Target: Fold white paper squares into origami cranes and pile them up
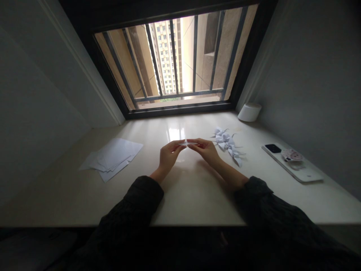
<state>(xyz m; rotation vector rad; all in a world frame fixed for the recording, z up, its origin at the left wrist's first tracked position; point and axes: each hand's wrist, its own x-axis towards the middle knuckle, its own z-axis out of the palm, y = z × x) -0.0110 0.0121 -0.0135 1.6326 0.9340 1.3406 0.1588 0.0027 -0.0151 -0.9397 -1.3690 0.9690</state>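
Note:
Between my two hands is a small folded piece of white paper, held just above the pale sill. My left hand pinches its left end with thumb and fingers. At its right end, my right hand grips it in the same way. A little white point sticks up at the middle of the paper; much of the rest is hidden by my fingers. Right of my right hand lie several folded paper cranes in a cluster. To the left of my left hand is a loose stack of white paper sheets.
A white phone with a cartoon grip on its back lies at the right. In the back right corner stands a white cylindrical object. The barred window rises behind the sill, with walls on both sides.

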